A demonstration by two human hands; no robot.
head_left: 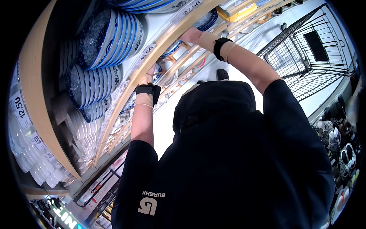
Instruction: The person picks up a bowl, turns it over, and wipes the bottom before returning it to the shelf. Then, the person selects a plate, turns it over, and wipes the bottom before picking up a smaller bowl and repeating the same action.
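My left hand (150, 76) reaches to the wooden shelf edge (124, 89), a black band around the wrist. Its fingers are mostly hidden behind that edge, beside a blue-patterned dish (157, 69) on the level below. Farther along, my right hand (191, 36) is at the same edge, near other blue-and-white dishes (173, 49). The fingers of this hand are tucked out of sight too, so what either hand holds is hidden. On the shelf above my left hand, stacked blue-and-white bowls (110, 38) lean on their sides.
A black wire shopping cart (305, 57) stands at the right on the pale floor. Shoes (347, 160) line the lower right. White dishes (78, 133) and a 12.50 price label (21, 108) are at the left. A yellow item (244, 12) lies on the upper shelves.
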